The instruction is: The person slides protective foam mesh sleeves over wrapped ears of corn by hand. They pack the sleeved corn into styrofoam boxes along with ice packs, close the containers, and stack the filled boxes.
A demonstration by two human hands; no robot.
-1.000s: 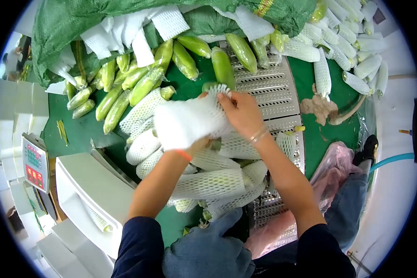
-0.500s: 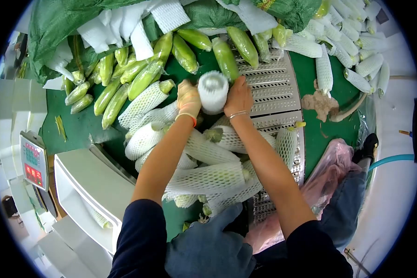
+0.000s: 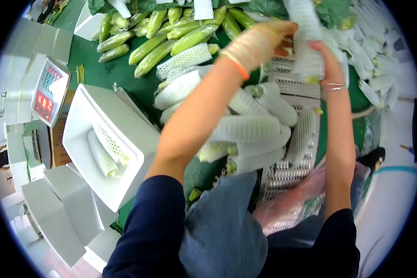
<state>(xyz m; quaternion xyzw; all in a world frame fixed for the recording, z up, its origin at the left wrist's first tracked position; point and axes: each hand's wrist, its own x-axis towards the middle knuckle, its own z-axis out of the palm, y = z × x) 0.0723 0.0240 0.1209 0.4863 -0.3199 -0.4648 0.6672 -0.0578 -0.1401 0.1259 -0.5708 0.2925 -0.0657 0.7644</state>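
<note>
A white foam net sleeve (image 3: 306,44) stands upright and blurred by motion between my hands, at the upper right. From its lower end shows the pale green tip of what looks like an ear of corn in its husk. My right hand (image 3: 328,65) is closed round the sleeve's right side. Against its left side are the curled fingers of my left hand (image 3: 271,39), a taped hand partly smeared by motion. Below my wrists lies a pile of sleeved ears (image 3: 248,129). Film-wrapped green ears (image 3: 194,38) without sleeves lie to the left.
A white bin (image 3: 139,162) on the left holds sleeved ears, beside a scale with a red display (image 3: 44,107). A perforated metal strip (image 3: 289,183) crosses the green table (image 3: 139,95). More sleeved ears (image 3: 380,60) are heaped at the far right, and pink plastic (image 3: 292,192) lies near my lap.
Both hands have moved up and right in view with the sleeve. The green ear that was outside beside it is now mostly inside. The view has shifted, showing more of the bin.
</note>
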